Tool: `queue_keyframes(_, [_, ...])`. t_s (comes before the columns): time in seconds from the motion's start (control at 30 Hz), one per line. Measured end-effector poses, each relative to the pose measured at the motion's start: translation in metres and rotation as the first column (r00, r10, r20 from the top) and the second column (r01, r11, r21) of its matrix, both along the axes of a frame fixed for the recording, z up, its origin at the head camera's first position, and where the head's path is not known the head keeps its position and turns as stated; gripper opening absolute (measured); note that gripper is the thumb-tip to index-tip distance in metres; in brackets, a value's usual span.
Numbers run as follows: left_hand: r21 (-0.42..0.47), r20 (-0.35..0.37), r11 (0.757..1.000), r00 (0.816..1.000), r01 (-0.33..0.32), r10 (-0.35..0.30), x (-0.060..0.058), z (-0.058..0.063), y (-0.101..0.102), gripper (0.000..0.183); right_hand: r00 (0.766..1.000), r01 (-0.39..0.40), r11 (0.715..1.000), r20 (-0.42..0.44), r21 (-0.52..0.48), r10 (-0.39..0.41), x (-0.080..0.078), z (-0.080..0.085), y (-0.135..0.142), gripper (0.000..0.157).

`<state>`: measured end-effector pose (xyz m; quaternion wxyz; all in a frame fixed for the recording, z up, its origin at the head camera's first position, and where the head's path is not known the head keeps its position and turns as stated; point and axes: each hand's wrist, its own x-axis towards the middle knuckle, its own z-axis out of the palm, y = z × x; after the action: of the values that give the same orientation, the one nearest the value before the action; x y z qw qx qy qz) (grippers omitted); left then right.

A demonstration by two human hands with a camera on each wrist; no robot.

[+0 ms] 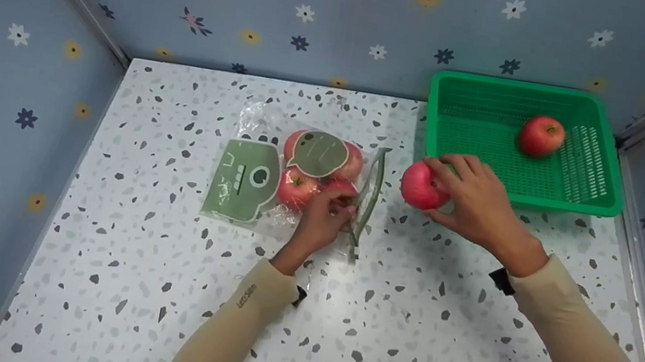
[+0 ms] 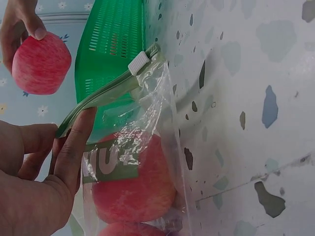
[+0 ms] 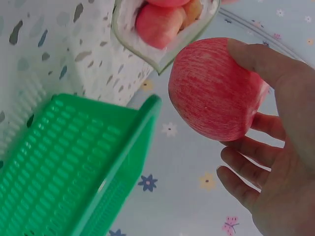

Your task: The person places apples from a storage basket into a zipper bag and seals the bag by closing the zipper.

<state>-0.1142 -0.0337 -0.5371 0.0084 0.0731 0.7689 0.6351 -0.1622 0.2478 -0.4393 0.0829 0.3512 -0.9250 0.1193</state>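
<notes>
A red apple (image 1: pixel 422 186) is gripped between the thumb and fingers of my right hand (image 1: pixel 477 202), held above the table between the bag and the basket. My left hand (image 1: pixel 322 216) pinches the green zip edge of a clear plastic bag (image 2: pixel 162 123), beside its white slider (image 2: pixel 138 63). Several apples (image 1: pixel 297 188) lie inside this bag, partly hidden by its green printed patches. From the right wrist view, the bag's mouth gapes and apples (image 3: pixel 158 27) show within.
At the back right stands a green plastic basket (image 1: pixel 517 197) with one red apple (image 1: pixel 541 137) in it. The speckled white table (image 1: pixel 151 283) is bordered by flower-patterned walls (image 1: pixel 347 23) at the back and sides.
</notes>
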Motion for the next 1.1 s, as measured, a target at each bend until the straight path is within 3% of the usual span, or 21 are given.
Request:
queue_keyframes(0.5, [0.024, 0.015, 1.0, 1.0, -0.019, 0.018, 0.001, 0.0, 0.001, 0.022, 0.996, -0.057, 0.998, 0.072, 0.024, 0.056, 0.021, -0.035, -0.033, 0.085])
queue_keyframes(1.1, [0.025, 0.004, 1.0, 1.0, -0.016, 0.016, 0.001, -0.001, 0.002, 0.025, 0.992, 0.062, 0.998, 0.106, 0.005, -0.062, 0.023, -0.07, -0.06, 0.083])
